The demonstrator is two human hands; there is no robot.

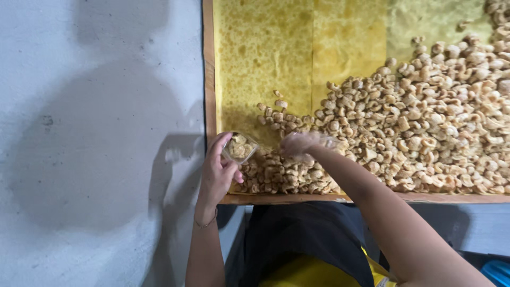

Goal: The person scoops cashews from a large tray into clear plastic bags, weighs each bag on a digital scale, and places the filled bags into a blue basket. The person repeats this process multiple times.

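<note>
Concrete wall [95,133] fills the left. Beside it, the left hand [217,172] grasps a small clear cup [240,147] of puffed snacks at the near left corner of a wooden tray [210,79]. Right of it, the blurred right hand [304,144] reaches into the snack heap [425,133]; I cannot tell its grip.

I see pale grey rough wall [95,133] at left, soft shadows cast across it. Wooden-framed tray [209,79] abuts wall, lined with yellow oil-stained paper [265,53]. Light falls even, from above. Blue object [496,271] at lower right corner.
</note>
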